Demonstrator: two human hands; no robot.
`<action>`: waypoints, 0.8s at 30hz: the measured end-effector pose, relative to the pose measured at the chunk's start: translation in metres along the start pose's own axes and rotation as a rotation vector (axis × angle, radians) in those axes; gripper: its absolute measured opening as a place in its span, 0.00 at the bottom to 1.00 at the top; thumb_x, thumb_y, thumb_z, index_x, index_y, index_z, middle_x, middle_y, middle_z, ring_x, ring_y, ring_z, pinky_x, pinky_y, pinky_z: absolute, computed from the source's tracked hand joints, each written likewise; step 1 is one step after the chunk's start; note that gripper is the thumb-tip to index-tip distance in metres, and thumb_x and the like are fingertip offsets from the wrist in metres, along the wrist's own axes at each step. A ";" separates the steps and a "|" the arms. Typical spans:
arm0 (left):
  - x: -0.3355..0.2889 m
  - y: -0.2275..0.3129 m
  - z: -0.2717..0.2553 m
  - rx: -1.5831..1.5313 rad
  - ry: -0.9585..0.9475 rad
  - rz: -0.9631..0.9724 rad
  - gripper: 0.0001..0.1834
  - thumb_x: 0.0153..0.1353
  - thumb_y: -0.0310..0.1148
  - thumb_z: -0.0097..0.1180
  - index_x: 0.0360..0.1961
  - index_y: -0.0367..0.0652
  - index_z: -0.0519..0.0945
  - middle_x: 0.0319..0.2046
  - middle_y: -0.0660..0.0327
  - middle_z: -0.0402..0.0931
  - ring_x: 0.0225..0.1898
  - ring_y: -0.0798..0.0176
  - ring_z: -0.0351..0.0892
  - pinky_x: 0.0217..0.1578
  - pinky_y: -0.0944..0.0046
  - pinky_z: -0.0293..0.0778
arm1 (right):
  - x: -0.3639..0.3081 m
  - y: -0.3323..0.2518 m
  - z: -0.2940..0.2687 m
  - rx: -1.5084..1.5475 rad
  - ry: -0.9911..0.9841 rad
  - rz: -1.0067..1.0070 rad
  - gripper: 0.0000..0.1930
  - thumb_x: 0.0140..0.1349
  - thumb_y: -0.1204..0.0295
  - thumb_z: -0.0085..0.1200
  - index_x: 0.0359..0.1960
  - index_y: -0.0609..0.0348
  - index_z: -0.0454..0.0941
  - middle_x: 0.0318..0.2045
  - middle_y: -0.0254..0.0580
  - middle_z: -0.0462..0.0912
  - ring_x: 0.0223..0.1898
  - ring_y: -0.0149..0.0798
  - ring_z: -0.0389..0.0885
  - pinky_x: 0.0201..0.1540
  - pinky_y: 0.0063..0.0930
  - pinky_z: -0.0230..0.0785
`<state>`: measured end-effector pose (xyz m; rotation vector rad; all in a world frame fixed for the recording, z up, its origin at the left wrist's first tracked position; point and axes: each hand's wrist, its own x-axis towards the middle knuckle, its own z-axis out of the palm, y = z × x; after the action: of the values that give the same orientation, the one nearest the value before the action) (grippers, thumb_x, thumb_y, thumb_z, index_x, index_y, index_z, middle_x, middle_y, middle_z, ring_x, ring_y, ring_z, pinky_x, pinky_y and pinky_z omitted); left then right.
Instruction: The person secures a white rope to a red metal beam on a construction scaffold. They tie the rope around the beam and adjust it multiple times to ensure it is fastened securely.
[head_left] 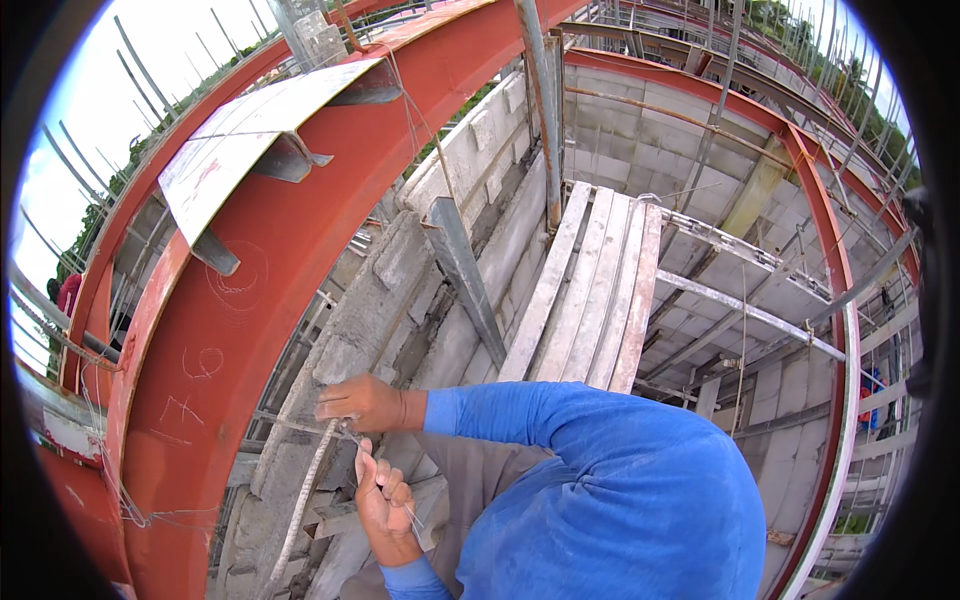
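My right hand (pixel 368 402), its blue-sleeved arm reaching in from the right, is curled closed over the meeting point of steel bars; what its fingers grip is hidden. Just below, my left hand (pixel 384 500) is closed on thin tie wire (pixel 412 520), whose loose ends stick out under the fingers. A ribbed rebar (pixel 302 490) runs down and leftward from the joint. Another thin bar (pixel 285 420) goes off to the left. Both hands are close together beside the top of a rough concrete block wall (pixel 340 340).
A large red steel beam (pixel 250 290) curves along the left, with a pale metal sheet (pixel 260 120) on it. A grey steel channel (pixel 465 280) stands against the wall. Wooden planks (pixel 590 290) form a platform ahead, with scaffold pipes (pixel 750 315) beside a deep drop.
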<state>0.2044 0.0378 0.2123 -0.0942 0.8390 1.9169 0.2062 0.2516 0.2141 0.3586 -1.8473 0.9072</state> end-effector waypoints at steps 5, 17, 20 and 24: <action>0.032 0.024 -0.024 0.488 0.273 0.408 0.18 0.77 0.44 0.61 0.59 0.44 0.78 0.22 0.72 0.63 0.18 0.79 0.57 0.15 0.73 0.50 | -0.024 -0.004 -0.007 -0.069 -0.157 0.248 0.36 0.62 0.62 0.71 0.73 0.43 0.73 0.34 0.45 0.84 0.32 0.53 0.85 0.37 0.42 0.79; -0.018 0.122 -0.092 1.422 0.652 0.908 0.21 0.77 0.47 0.59 0.50 0.37 0.87 0.37 0.55 0.90 0.39 0.59 0.88 0.43 0.58 0.79 | -0.147 -0.021 -0.049 0.141 -0.141 0.899 0.23 0.76 0.52 0.61 0.49 0.65 0.86 0.25 0.28 0.77 0.29 0.25 0.71 0.33 0.27 0.66; -0.039 0.138 -0.104 1.337 0.771 0.975 0.21 0.78 0.45 0.57 0.51 0.36 0.87 0.46 0.51 0.91 0.49 0.54 0.90 0.51 0.56 0.80 | -0.101 -0.022 -0.033 0.257 -0.161 0.801 0.25 0.78 0.49 0.57 0.49 0.65 0.87 0.25 0.26 0.75 0.29 0.24 0.69 0.32 0.25 0.64; -0.046 0.143 -0.126 1.050 0.762 0.997 0.16 0.78 0.43 0.58 0.50 0.41 0.87 0.34 0.61 0.86 0.32 0.65 0.80 0.35 0.64 0.74 | -0.028 -0.010 0.018 0.298 -0.253 0.633 0.24 0.81 0.51 0.52 0.55 0.63 0.84 0.30 0.29 0.78 0.27 0.23 0.69 0.31 0.23 0.61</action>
<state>0.0746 -0.1090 0.2089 0.3126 2.6925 1.9911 0.2130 0.2273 0.1894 0.0591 -2.1002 1.6408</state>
